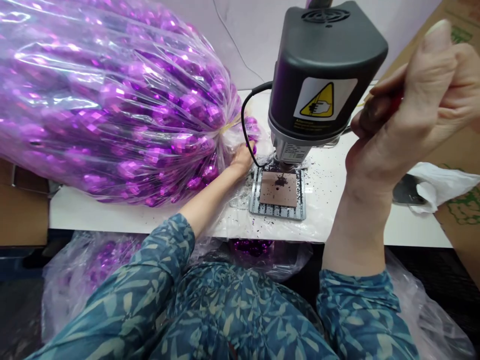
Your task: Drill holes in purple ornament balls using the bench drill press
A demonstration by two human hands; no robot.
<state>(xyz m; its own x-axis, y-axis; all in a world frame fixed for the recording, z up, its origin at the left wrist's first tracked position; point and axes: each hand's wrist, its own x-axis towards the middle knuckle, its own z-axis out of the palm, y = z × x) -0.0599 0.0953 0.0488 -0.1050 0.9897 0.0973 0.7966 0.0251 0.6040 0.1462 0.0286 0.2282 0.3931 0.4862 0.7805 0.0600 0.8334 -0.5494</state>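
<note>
My right hand [416, 100] is raised beside the drill press [326, 60] and closed round its feed handle; a bit of red [395, 102] shows between the fingers. On the other side, my left hand [243, 157] reaches past the knotted neck of a big clear bag. Its fingers are closed on a shiny purple faceted ball [252, 129], partly hidden by the bag and the hand. Under the drill lies a brown wooden block [278, 192] with a dark hole and dark shavings, set on a grey slotted metal base [277, 215].
The clear bag [150, 100] full of purple faceted balls fills the left of the white table [416, 235]. A black cable [243, 115] loops beside the drill. White tissue [442, 185] partly covers a dark flat object at right. Cardboard boxes [463, 220] stand at the sides.
</note>
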